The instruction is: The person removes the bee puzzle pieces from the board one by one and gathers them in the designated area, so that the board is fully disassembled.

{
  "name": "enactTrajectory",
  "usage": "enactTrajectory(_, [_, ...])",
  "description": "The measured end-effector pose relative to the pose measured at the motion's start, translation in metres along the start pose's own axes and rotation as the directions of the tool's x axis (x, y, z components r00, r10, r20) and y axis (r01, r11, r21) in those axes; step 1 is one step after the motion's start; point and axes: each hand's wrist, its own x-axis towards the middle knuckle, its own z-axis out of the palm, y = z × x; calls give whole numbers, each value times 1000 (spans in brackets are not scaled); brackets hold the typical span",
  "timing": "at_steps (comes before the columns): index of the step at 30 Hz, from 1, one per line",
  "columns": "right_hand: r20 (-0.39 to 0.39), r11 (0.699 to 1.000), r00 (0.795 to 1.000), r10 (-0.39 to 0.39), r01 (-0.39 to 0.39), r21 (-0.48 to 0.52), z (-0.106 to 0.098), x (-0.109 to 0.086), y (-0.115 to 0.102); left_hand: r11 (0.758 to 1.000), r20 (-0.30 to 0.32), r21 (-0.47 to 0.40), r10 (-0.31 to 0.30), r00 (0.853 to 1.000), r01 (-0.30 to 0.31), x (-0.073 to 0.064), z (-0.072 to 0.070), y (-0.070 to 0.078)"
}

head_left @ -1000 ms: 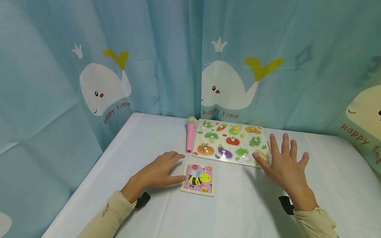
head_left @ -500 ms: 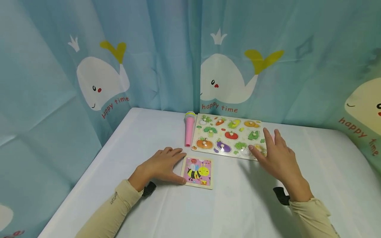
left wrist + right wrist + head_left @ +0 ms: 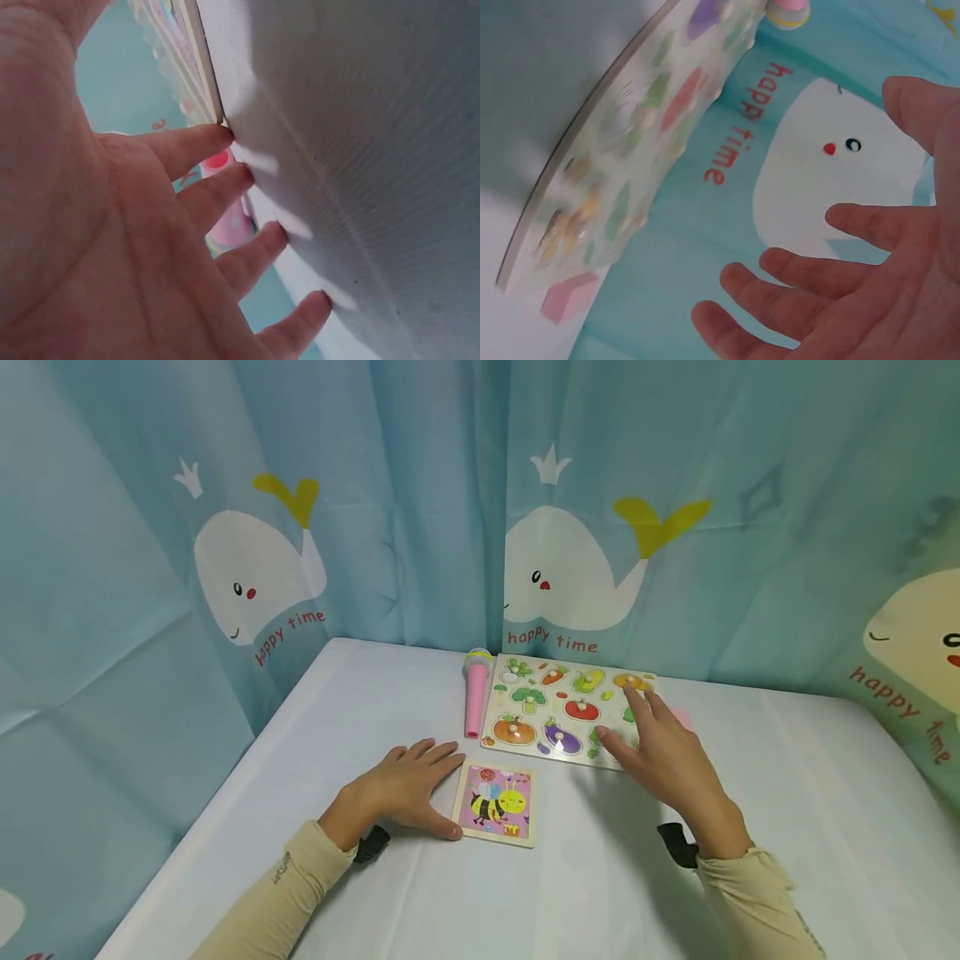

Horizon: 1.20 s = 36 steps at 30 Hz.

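A small square wooden bee puzzle (image 3: 497,803) lies flat on the white table. Along its left edge sits my left hand (image 3: 405,789), fingers spread, with thumb and index fingertip right at the puzzle's border. The left wrist view has those fingertips (image 3: 241,176) down at the tabletop, one beside the puzzle's corner. Behind the bee puzzle is a larger vegetable peg puzzle (image 3: 547,710) with knobbed pieces. My right hand (image 3: 671,764) hovers above that board's right side, fingers spread and holding nothing, hiding its front right corner. The right wrist view has this hand (image 3: 840,292) apart from the board.
A pink toy microphone (image 3: 476,697) lies left of the vegetable board. Beyond the board's right end a pink block (image 3: 570,296) shows partly. Blue curtains (image 3: 427,510) with whale prints hang along the table's back and left edges.
My right hand has moved left, further across the vegetable board. My left thumb has gone from over the bee puzzle's edge to its lower left corner, with the fingers closer to its upper left corner.
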Motion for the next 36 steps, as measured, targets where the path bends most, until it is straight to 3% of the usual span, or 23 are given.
enactTrajectory(13, [42,996,997,-58,55,67,10,13,-37,1000,-11,0,-8,1000,8,-1,9,-3])
enactTrajectory(25, [-5,970,973,-230,229,84,28,12,-52,1000,-11,25,13,1000,-12,0,8,-3])
enactTrajectory(36, [52,963,963,-263,259,76,40,15,-69,1000,-22,15,15,1000,-15,1,5,-3])
